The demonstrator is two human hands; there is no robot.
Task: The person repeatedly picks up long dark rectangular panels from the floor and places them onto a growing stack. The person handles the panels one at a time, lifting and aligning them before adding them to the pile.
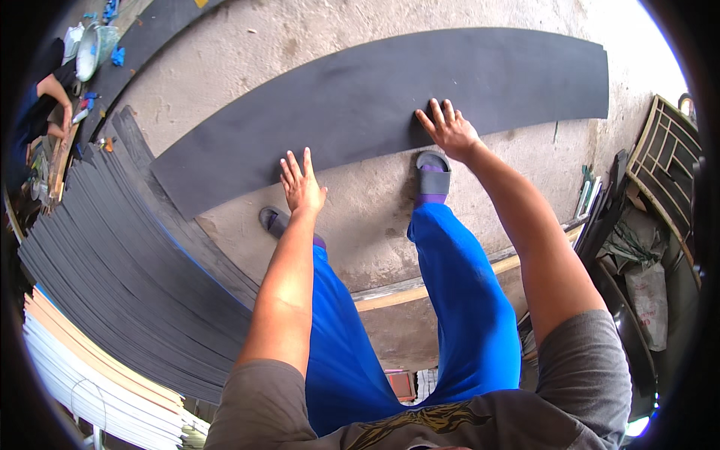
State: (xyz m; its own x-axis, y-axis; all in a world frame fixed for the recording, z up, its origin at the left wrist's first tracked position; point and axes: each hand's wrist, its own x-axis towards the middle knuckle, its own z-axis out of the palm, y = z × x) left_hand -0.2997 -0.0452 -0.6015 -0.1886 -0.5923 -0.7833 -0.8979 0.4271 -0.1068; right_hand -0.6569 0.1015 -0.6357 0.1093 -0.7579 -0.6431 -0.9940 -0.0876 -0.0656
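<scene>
A long dark grey board spans the concrete floor in front of my feet, its edges looking curved in this wide picture. My left hand is over the board's near edge, fingers spread and pointing away from me. Further right, my right hand rests with its stretched fingers on the board near the same edge. Neither hand grips anything. Whether the left palm presses on the board or hovers just above it, I cannot tell.
A tall stack of dark grey boards rises at my left, with white and tan sheets beside it. Another person's hand works at the far left near a bucket. A framed lattice panel and a sack stand at right.
</scene>
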